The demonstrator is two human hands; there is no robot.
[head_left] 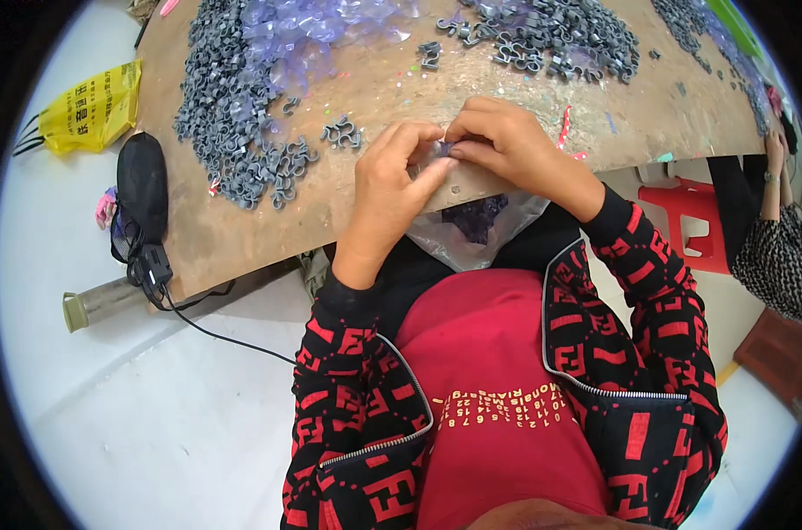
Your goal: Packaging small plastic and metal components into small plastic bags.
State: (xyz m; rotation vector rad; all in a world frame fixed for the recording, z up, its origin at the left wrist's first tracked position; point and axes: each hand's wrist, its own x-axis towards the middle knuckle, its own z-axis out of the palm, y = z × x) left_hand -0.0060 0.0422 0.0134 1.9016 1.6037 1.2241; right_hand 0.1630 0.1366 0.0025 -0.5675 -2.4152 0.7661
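My two hands meet over the front edge of the brown table (542, 115). Thumb and fingertips of my right hand (511, 137) pinch a small purplish plastic piece (447, 150), partly hidden by the fingers. From the other side, my left hand (394, 172) curls its thumb and forefinger around the same piece. Just left of my hands lie a few loose grey plastic clips (341, 132). Below the table edge, on my lap, a clear plastic bag (445, 247) holds dark purple pieces (476, 219).
A large heap of grey clips (211, 97) and translucent purple pieces (286, 40) covers the far left; another clip heap (573, 40) lies far right. A black pouch (142, 181) and yellow bag (92, 108) hang left. Another person's arm (770, 190) and a red stool (697, 216) are right.
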